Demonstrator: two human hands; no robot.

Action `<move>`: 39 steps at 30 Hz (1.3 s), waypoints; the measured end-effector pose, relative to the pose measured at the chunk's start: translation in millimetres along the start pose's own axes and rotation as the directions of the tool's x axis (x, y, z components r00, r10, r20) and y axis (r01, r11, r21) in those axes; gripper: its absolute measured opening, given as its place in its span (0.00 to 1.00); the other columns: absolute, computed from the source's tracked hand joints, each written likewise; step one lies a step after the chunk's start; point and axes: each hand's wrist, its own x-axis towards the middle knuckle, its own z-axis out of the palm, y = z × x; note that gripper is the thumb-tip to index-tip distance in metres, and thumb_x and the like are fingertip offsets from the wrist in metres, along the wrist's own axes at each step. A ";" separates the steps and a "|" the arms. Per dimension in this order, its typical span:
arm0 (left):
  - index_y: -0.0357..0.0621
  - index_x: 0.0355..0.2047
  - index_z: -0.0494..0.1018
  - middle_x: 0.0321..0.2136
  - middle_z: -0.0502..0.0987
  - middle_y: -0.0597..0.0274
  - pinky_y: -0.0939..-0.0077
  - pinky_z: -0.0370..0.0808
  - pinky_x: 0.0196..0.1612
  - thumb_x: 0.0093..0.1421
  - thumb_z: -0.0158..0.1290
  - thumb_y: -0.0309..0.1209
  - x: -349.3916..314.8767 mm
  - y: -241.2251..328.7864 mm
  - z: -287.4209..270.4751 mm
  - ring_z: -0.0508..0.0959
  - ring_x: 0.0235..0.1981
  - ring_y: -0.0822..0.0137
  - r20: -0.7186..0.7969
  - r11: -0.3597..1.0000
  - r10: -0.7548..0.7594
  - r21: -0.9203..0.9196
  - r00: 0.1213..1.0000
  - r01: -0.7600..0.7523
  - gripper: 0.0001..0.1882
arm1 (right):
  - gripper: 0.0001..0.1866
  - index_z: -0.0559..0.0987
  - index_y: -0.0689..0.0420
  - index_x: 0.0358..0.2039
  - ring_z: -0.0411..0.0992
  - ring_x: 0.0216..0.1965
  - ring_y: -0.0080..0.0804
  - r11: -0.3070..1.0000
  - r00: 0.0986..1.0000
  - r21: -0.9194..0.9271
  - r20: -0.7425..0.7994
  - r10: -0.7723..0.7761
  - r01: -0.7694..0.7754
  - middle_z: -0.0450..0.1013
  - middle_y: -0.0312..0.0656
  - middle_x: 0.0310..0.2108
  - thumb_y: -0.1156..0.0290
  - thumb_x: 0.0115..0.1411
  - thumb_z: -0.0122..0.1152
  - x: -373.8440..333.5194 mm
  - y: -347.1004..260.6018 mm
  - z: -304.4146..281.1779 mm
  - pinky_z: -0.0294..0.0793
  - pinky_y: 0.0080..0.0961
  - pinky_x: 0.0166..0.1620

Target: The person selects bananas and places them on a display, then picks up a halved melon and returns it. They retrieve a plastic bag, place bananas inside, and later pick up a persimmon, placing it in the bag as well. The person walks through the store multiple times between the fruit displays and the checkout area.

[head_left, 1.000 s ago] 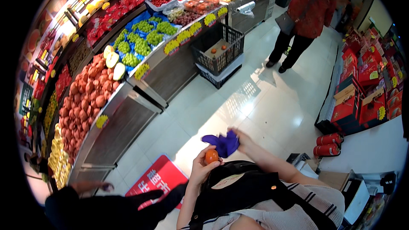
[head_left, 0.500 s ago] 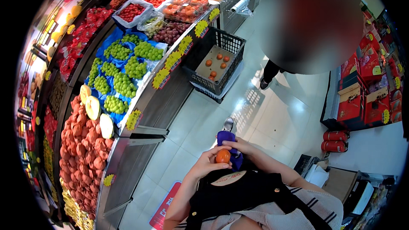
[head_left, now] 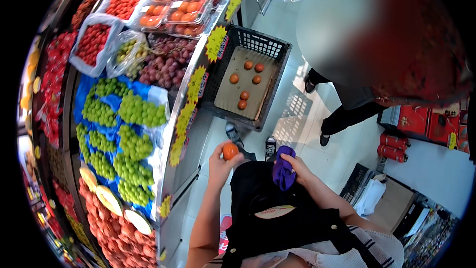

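Observation:
Between the fingers of my left hand (head_left: 221,167) is a round, glossy orange-red fruit (head_left: 230,151); its exact kind I cannot tell. My right hand (head_left: 297,166) grips a crumpled purple cloth (head_left: 283,169). The two hands are apart, in front of my black apron (head_left: 263,188), with the fruit to the left of the cloth. Beyond them, a black plastic crate (head_left: 267,44) holds several similar fruits (head_left: 244,95), loose on its flat bottom.
On my left runs a sloped fruit stand with green grapes (head_left: 136,149), purple grapes (head_left: 166,62) and clear boxes of orange-red fruit (head_left: 186,12). A person in black trousers (head_left: 354,116) stands ahead right. Fire extinguishers (head_left: 392,153) and a cardboard box (head_left: 391,203) are at the right.
The cloth has come away from the fruit. My left hand moved left with the fruit, and my right hand moved right with the cloth. My view shifted closer to the crate.

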 end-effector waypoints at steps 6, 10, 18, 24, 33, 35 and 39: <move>0.36 0.51 0.70 0.43 0.76 0.54 0.69 0.75 0.48 0.47 0.68 0.26 215.6 -55.0 -35.9 0.78 0.43 0.61 0.144 0.798 0.202 0.549 0.969 -0.249 0.31 | 0.19 0.74 0.63 0.45 0.78 0.35 0.35 0.993 0.957 0.106 -0.288 -0.024 0.057 0.77 0.45 0.36 0.62 0.61 0.62 59.6 12.9 4.1 0.80 0.33 0.39; 0.39 0.50 0.70 0.45 0.75 0.48 0.62 0.72 0.53 0.43 0.66 0.25 323.9 -118.8 -41.7 0.75 0.48 0.49 0.135 0.716 0.088 0.680 0.987 -0.157 0.31 | 0.14 0.75 0.62 0.43 0.77 0.35 0.31 0.975 0.933 0.215 -0.359 0.027 0.054 0.77 0.43 0.36 0.64 0.64 0.58 96.6 27.6 24.3 0.77 0.28 0.41; 0.41 0.46 0.70 0.43 0.71 0.47 0.57 0.72 0.52 0.45 0.61 0.20 449.8 -265.0 -55.2 0.72 0.49 0.43 0.016 0.420 -0.075 0.908 0.997 0.017 0.25 | 0.16 0.76 0.61 0.45 0.77 0.38 0.30 0.936 0.896 0.335 -0.375 0.237 -0.107 0.77 0.42 0.37 0.62 0.63 0.61 155.7 87.2 16.0 0.77 0.27 0.43; 0.41 0.50 0.68 0.49 0.65 0.45 0.54 0.70 0.53 0.47 0.61 0.21 457.3 -289.5 -36.6 0.69 0.50 0.41 -0.059 0.331 -0.051 0.941 0.997 0.072 0.28 | 0.16 0.74 0.60 0.46 0.77 0.37 0.30 0.861 0.840 0.483 -0.390 0.377 -0.163 0.77 0.42 0.37 0.63 0.62 0.61 175.0 95.1 -3.4 0.77 0.26 0.42; 0.38 0.61 0.57 0.51 0.63 0.43 0.56 0.65 0.58 0.49 0.64 0.27 474.7 -278.0 -40.3 0.66 0.54 0.45 -0.001 0.440 0.094 0.897 0.996 -0.041 0.40 | 0.17 0.76 0.63 0.45 0.76 0.36 0.28 0.801 0.816 0.566 -0.361 0.452 -0.194 0.77 0.41 0.36 0.63 0.61 0.63 182.6 95.7 -9.1 0.75 0.23 0.42; 0.37 0.62 0.56 0.52 0.62 0.43 0.57 0.65 0.57 0.49 0.65 0.30 491.6 -273.6 -37.2 0.66 0.54 0.46 -0.074 0.565 0.126 0.825 0.989 -0.011 0.42 | 0.17 0.76 0.63 0.44 0.77 0.36 0.29 0.790 0.812 0.580 -0.354 0.464 -0.199 0.77 0.42 0.36 0.64 0.62 0.62 184.0 98.2 -9.8 0.76 0.23 0.41; 0.41 0.63 0.56 0.55 0.60 0.46 0.61 0.67 0.57 0.49 0.69 0.40 527.2 -247.7 -3.8 0.67 0.54 0.49 -0.189 0.583 0.043 0.802 0.981 0.129 0.46 | 0.16 0.76 0.64 0.44 0.78 0.36 0.31 0.771 0.822 0.606 -0.329 0.465 -0.194 0.78 0.44 0.36 0.65 0.62 0.61 186.8 92.2 -9.2 0.77 0.25 0.42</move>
